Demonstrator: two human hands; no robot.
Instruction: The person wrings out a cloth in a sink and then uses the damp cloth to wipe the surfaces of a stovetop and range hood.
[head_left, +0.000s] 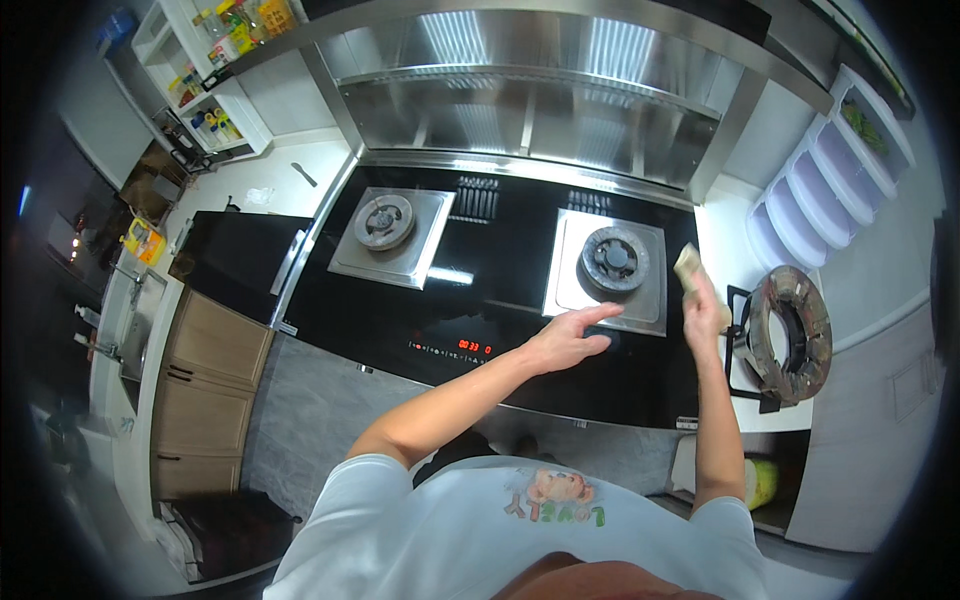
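My left hand (576, 339) hovers with spread fingers over the front edge of the right burner's square steel plate (652, 300), holding nothing. My right hand (702, 315) grips a pale folded cloth (686, 266) at the right edge of the black glass cooktop (480, 300). The round right burner (615, 259) has no pan support on it. Another bare burner (384, 222) sits on its own steel plate at the left. Near my right hand, a ring-shaped metal burner surround (795, 337) and a black pan support (736, 379) rest on the white counter.
A steel range hood and backsplash (525, 127) rise behind the cooktop. White tiered bins (817, 187) stand at the right. On the left counter lie a knife-like utensil (304, 174) and a clear plastic piece (259, 196); a yellow bottle (144, 241) stands near the sink (142, 322).
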